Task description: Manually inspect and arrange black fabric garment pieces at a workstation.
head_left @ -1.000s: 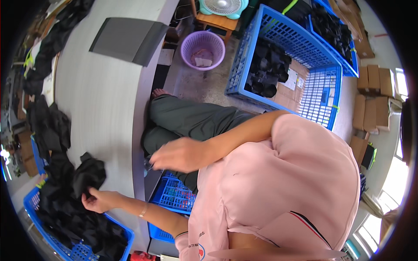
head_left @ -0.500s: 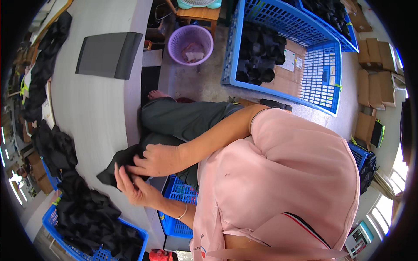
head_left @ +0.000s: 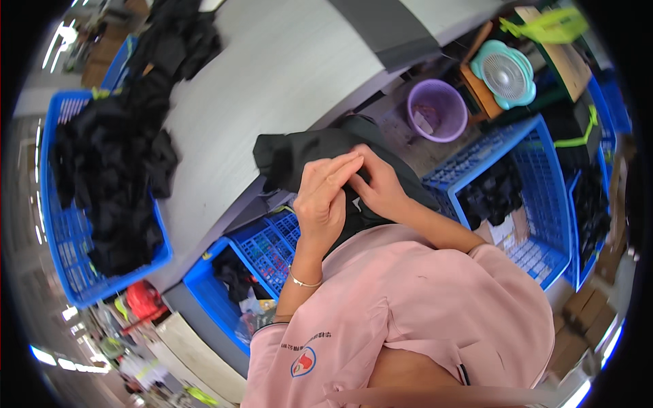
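A small black cloth piece (head_left: 289,155) lies over my lap at the table edge, its far left corner reaching onto the tabletop. My left hand (head_left: 322,198), with a bracelet at the wrist, is closed at the near right side of this cloth, fingers held together and pointing up and right. Against those fingertips, my right hand (head_left: 382,187) is closed too, thumb and fingers bent inward. Both hands meet over the cloth's edge, and the fingers cover the part of it between them.
The pale table (head_left: 231,102) carries a grey-black panel (head_left: 391,30). Heaped black cloth fills a blue basket (head_left: 166,255) at left. Other blue crates stand below the table (head_left: 197,279) and at right (head_left: 554,255). Beyond are a purple bin (head_left: 439,136) and a turquoise fan (head_left: 534,85).
My view has turned, so the table and baskets appear rotated. My hands have drawn closer together, fingertips now meeting, and the cloth has moved from the table edge toward my lap.
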The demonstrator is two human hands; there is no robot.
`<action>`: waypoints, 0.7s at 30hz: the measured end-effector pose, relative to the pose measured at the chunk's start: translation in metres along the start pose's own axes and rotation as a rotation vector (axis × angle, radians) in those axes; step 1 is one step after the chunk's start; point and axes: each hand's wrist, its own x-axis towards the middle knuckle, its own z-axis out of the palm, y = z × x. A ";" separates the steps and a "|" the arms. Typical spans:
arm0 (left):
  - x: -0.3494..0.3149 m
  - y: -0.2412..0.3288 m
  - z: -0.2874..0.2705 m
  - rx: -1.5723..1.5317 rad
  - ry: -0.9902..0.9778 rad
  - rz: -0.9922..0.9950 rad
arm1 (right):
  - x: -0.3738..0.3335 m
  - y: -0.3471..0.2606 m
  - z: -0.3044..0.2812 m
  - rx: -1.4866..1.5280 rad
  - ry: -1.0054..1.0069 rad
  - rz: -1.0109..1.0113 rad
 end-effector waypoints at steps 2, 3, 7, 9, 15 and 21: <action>-0.002 -0.005 -0.005 -0.004 0.078 -0.043 | -0.016 0.014 0.006 -0.119 -0.121 -0.175; -0.004 -0.006 -0.005 -0.073 0.019 -0.026 | -0.021 0.027 0.007 -0.234 -0.199 -0.343; -0.022 -0.001 0.011 -0.344 -0.150 -0.006 | -0.030 0.077 0.001 -0.383 -0.558 -0.294; -0.040 0.006 0.027 -0.457 -0.197 -0.042 | -0.031 0.078 -0.008 -0.381 -0.593 -0.245; -0.053 0.013 0.022 -0.543 -0.198 -0.070 | -0.042 0.069 -0.029 -0.387 -0.623 -0.076; -0.057 0.007 0.023 -0.576 -0.212 -0.101 | -0.066 0.044 -0.056 -0.396 -0.626 0.103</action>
